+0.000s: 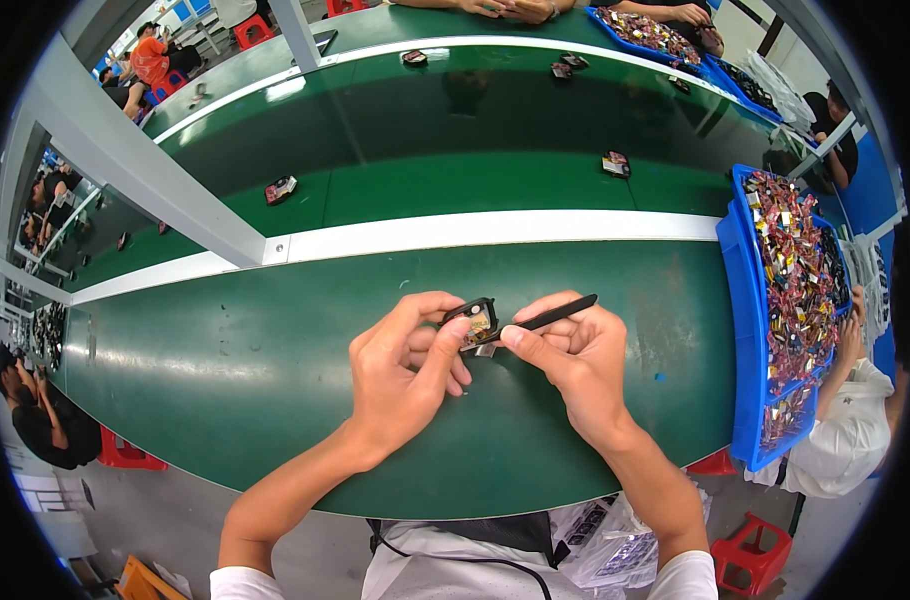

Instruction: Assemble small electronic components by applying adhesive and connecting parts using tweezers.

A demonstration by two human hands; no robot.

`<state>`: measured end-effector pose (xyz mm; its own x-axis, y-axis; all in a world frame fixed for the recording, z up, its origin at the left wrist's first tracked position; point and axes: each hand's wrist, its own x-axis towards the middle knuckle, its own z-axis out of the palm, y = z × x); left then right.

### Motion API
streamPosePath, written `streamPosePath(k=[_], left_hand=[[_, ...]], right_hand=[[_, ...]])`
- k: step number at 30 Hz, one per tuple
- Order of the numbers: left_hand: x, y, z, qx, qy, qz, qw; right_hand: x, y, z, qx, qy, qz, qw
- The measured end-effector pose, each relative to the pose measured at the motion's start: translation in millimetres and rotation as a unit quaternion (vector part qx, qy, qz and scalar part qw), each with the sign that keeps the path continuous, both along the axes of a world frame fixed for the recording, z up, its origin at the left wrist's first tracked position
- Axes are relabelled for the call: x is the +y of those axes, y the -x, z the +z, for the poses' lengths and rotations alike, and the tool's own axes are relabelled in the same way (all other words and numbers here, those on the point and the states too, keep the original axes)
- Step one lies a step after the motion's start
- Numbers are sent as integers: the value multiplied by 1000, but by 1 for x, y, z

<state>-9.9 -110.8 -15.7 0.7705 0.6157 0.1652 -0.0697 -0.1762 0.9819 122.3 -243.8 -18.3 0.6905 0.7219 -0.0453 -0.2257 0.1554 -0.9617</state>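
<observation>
"So, which step looks to be in hand?"

"Probably close work on the small black casing (481, 319): it sits in the left grip (400, 362), and the right grip (585, 368) holds a flat black strip (557, 313) with one end at or very near its edge. I can't tell whether they touch, or whether the strip is a tool or a part."

"How do both grips stand?"

"Narrow. The left pinches the casing by its left side; the right pinches the strip, whose free end points up and rightward past the fingers."

"What does the next move call for?"

"I'd judge a steady left grip and a small, careful motion from the right, since the inside lies bare."

"And the casing itself?"

"Rounded corners, open face showing, pale and gold-coloured innards (475, 326). It's tilted, held above the green worktop (275, 400) between the two grips. Well right of both stands a blue tray (743, 330) heaped with small parts (795, 280)."
</observation>
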Motion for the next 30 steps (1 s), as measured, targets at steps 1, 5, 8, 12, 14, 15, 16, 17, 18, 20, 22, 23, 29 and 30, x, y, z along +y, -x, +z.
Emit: streamPosePath(k=[1, 5, 8, 12, 14, 15, 16, 17, 18, 20, 22, 23, 29, 30], left_hand=[[0, -1, -1, -4, -7, 0, 1000], [0, -2, -2, -9, -8, -1, 1000], [2, -1, -3, -5, -3, -9, 1000], [8, 0, -2, 3, 72, -31, 997], [12, 0, -3, 11, 167, -65, 984], [12, 0, -2, 11, 166, -65, 984], [12, -1, -1, 15, 165, -71, 984], [12, -1, -1, 19, 164, -78, 983], [13, -1, 0, 19, 164, -78, 983], [13, -1, 0, 19, 182, -91, 979], [14, -1, 0, 14, 190, -94, 977], [14, -1, 0, 10, 198, -97, 975], [11, -1, 1, -7, 178, -74, 981], [11, -1, 2, -6, 178, -74, 981]], right_hand=[[0, -1, -1, -3, 1, -1, 1000], [0, 0, -2, -9, 0, -13, 1000], [0, -1, -5, -31, -3, -13, 999], [-2, -1, -2, -66, 1, -8, 998], [-3, -2, -2, -116, -26, -1, 993], [-3, -2, -2, -116, -26, -1, 993], [-3, -1, -2, -141, -36, -9, 989], [-3, -1, -2, -167, -47, -16, 985], [-3, 0, -2, -167, -47, -17, 985], [-4, 2, -1, -230, -26, -44, 972], [-5, 3, -2, -265, -25, -52, 963], [-5, 4, -3, -299, -24, -60, 952], [-4, 4, -3, -324, -24, -68, 943], [-4, 5, -3, -324, -24, -67, 943]])
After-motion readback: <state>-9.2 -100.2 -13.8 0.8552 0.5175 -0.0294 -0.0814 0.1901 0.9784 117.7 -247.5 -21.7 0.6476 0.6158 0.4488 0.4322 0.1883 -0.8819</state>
